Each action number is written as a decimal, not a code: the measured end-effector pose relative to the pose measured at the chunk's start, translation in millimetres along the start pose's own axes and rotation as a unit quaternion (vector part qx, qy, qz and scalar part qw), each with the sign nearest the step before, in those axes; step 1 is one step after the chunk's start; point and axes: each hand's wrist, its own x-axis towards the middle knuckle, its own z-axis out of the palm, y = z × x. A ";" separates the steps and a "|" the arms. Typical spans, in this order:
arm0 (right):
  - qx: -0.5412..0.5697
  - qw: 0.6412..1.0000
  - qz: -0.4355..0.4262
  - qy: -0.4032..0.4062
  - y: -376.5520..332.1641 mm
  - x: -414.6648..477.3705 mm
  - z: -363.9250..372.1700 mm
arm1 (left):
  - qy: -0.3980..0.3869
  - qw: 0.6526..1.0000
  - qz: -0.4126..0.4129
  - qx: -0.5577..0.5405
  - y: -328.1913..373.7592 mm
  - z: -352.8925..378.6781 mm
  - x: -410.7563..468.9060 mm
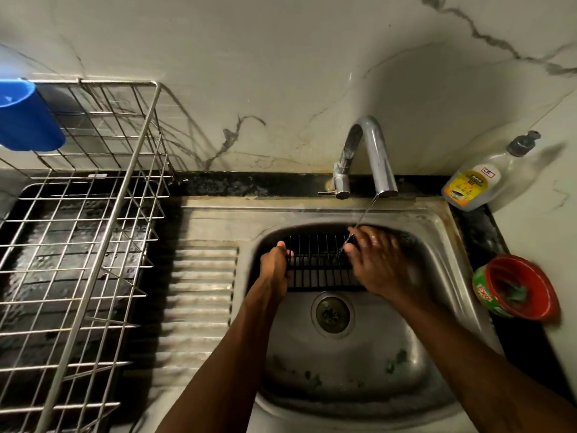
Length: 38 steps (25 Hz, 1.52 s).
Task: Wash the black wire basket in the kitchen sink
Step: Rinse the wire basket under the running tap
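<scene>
The black wire basket (320,264) is held at the far end of the steel sink (437,245), above the drain. My left hand (274,265) grips its left end, thumb over the top wire. My right hand (373,264) lies on the basket's right end with fingers spread, blurred by motion, and hides that side. A thin stream of water falls from the chrome tap (367,157) onto my right hand's fingers and the basket.
A large steel dish rack (103,232) fills the counter on the left, with a blue cup (26,117) hung on it. A ribbed drainboard (203,295) lies between rack and sink. A soap bottle (487,179) and a red tub of dish soap (518,289) stand at the right.
</scene>
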 end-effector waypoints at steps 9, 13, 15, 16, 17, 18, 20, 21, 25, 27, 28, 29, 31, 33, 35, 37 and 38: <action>-0.021 0.956 -0.263 -0.129 -44.5 14.1 0.4 | -0.042 0.997 -0.037 -0.047 1.4 1.4 -1.7; -0.057 0.974 -0.179 -0.125 37.0 0.7 -16.7 | -0.030 0.999 -0.021 -0.019 0.2 6.7 -2.1; -0.062 0.985 -0.127 -0.102 23.2 -5.1 -12.1 | -0.026 0.999 -0.017 -0.009 2.5 13.6 -7.7; -0.044 0.988 -0.110 -0.099 1.8 -4.3 -7.7 | -0.033 0.999 -0.017 -0.012 2.7 17.1 -8.1; -0.025 0.988 -0.112 -0.099 -23.7 -1.8 -2.7 | -0.040 0.999 -0.019 -0.012 3.0 19.4 -10.9; -0.015 0.986 -0.136 -0.097 -48.2 1.8 3.1 | -0.046 0.999 -0.018 -0.016 2.9 20.4 -10.6; -0.008 0.974 -0.207 -0.092 -78.7 9.9 10.2 | -0.043 0.999 -0.022 -0.006 6.3 15.6 -11.2; -0.011 0.966 -0.235 -0.107 -77.3 12.2 9.1 | -0.034 0.999 -0.029 -0.010 5.9 11.5 -9.3; -0.037 0.962 -0.242 -0.117 -2.7 4.9 -3.8 | -0.036 0.998 -0.026 -0.041 0.7 5.9 -5.9; -0.046 0.974 -0.195 -0.110 27.0 0.3 -13.5 | -0.035 0.999 -0.026 -0.031 -2.8 6.5 -5.5; -0.044 0.978 -0.173 -0.110 28.8 -1.2 -15.3 | -0.032 0.999 -0.025 -0.029 -2.3 8.6 -6.2; -0.039 0.982 -0.154 -0.105 22.2 -1.8 -14.4 | -0.032 0.999 -0.027 -0.021 -0.8 11.0 -8.2; -0.033 0.984 -0.150 -0.094 -11.8 -3.0 -6.3 | -0.043 0.998 -0.031 -0.022 -0.7 15.4 -9.5; -0.017 0.977 -0.191 -0.096 -53.8 -0.3 5.5 | -0.051 0.998 -0.039 -0.024 3.1 15.3 -12.1; -0.011 0.966 -0.229 -0.118 -81.0 5.8 10.5 | -0.049 0.998 -0.042 -0.023 5.1 10.2 -8.0; -0.023 0.956 -0.262 -0.131 -69.6 9.0 6.7 | -0.055 0.996 -0.052 -0.037 4.9 2.6 -2.6; -0.028 0.955 -0.266 -0.129 -50.4 8.3 2.3 | -0.060 0.996 -0.048 -0.046 4.1 0.5 -0.1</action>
